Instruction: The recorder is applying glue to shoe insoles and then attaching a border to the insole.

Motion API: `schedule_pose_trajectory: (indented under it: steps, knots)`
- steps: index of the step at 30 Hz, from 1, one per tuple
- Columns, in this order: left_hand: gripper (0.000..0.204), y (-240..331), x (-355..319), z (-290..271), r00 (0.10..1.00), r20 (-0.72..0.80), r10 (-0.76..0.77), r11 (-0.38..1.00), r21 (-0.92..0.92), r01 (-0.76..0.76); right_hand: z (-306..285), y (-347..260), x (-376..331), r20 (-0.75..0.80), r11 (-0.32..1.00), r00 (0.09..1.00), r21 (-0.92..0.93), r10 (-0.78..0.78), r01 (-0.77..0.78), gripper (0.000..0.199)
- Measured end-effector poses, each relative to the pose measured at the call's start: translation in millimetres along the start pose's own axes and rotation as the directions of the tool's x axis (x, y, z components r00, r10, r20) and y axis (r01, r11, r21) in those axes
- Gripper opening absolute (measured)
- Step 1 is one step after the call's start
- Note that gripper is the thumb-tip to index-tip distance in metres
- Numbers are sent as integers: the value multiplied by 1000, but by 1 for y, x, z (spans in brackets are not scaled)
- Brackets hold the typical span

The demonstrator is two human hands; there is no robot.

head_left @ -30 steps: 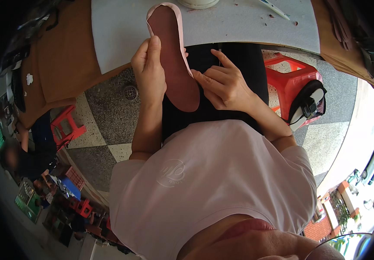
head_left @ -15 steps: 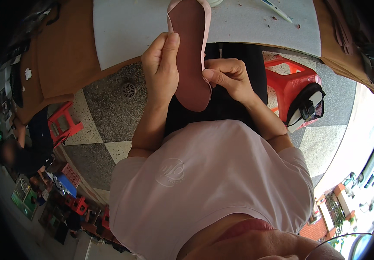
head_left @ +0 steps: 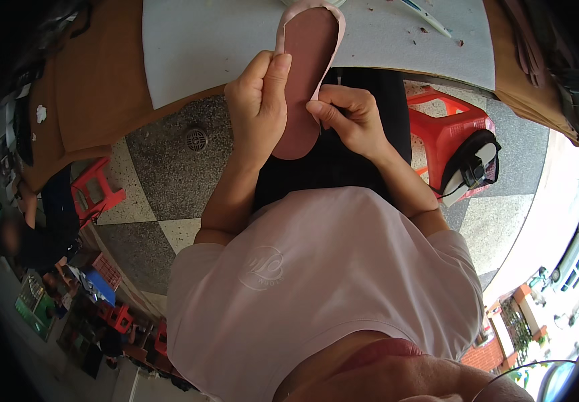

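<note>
Pink trim (head_left: 333,47) folded over the rim of a brown insole (head_left: 303,87), held above the lap at the edge of the grey mat (head_left: 209,47). Left hand (head_left: 259,107) clamped on the left side, right hand (head_left: 350,117) pinching trim at the right edge. Toe end looks wrapped already, heel end bare, probably about halfway.

Insole (head_left: 303,80): dusty rose face, pale pink edging. Work mat (head_left: 222,47): light grey on brown table (head_left: 88,100). Stool (head_left: 447,130), right: red. Floor (head_left: 162,174): speckled grey and cream terrazzo squares. Shirt (head_left: 329,281): pale pink.
</note>
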State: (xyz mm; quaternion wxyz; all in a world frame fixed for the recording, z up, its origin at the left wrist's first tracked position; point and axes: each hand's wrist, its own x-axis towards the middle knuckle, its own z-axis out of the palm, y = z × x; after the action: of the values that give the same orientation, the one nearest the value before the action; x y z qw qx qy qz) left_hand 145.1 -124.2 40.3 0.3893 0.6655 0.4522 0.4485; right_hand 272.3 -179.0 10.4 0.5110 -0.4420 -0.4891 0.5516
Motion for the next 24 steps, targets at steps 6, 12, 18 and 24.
schedule_pose_trajectory:
  steps: [6,12,18,24]
  knots:
    - [26,3,-3,3,999,29,19,996,83,-22,4,5,-1,-95,977,990,-194,-104,84,18]
    - [27,-1,-5,6,999,40,23,995,97,-27,3,-3,0,-124,987,987,-131,-105,89,20]
    - [27,0,-6,9,997,57,42,996,80,-47,1,-6,0,-160,993,984,-96,-83,68,23]
    - [26,-3,-10,12,997,82,6,1000,19,-8,-3,-13,2,-241,998,969,-53,-47,35,23]
